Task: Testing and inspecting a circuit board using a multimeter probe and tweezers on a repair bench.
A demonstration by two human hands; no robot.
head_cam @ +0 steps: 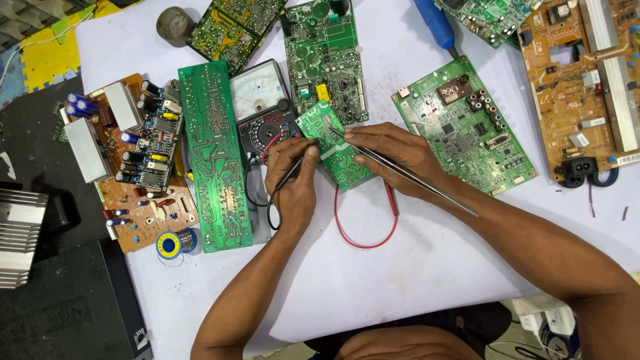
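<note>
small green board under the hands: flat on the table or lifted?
Lifted and tilted. The small green board leans on the meter, the right hand steadies it, and the left hand holds a black probe to it.

The left hand [292, 175] is covering the lower left corner of the small green board [333, 144], and the right hand [393, 159] is hiding its right edge. The meter [261, 107] is lying partly under neighbouring boards. The orange board [587, 80] is running off the right edge; component markings are too small to tell.
</note>
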